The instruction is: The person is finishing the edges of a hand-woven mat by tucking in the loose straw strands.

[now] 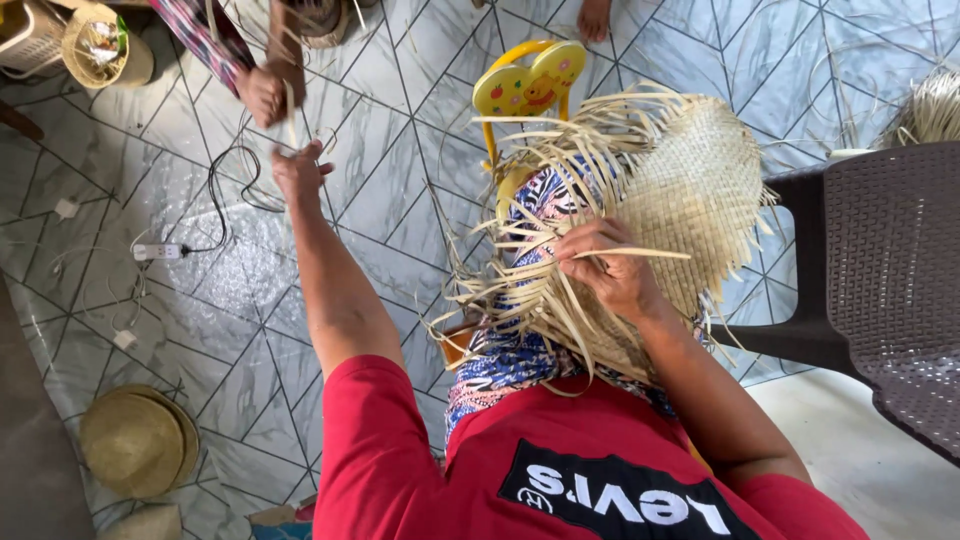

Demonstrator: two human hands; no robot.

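A half-woven straw piece (pixel 690 180) with many loose strands rests on my lap, over patterned cloth. My right hand (pixel 610 265) lies on its lower edge and pinches a straw strand (pixel 650 253) that points to the right. My left hand (pixel 300 172) is stretched out far over the tiled floor, fingers closed around thin straw strands (pixel 290 115). Another person's hand (pixel 262 95) meets it from above and holds the same strands.
A small yellow chair (pixel 528 85) stands behind the weaving. A dark woven-plastic chair (pixel 880 280) is at the right. Finished straw hats (pixel 138 440) lie on the floor at lower left. A power strip with cables (pixel 160 252) lies on the tiles. A basket (pixel 100 45) sits top left.
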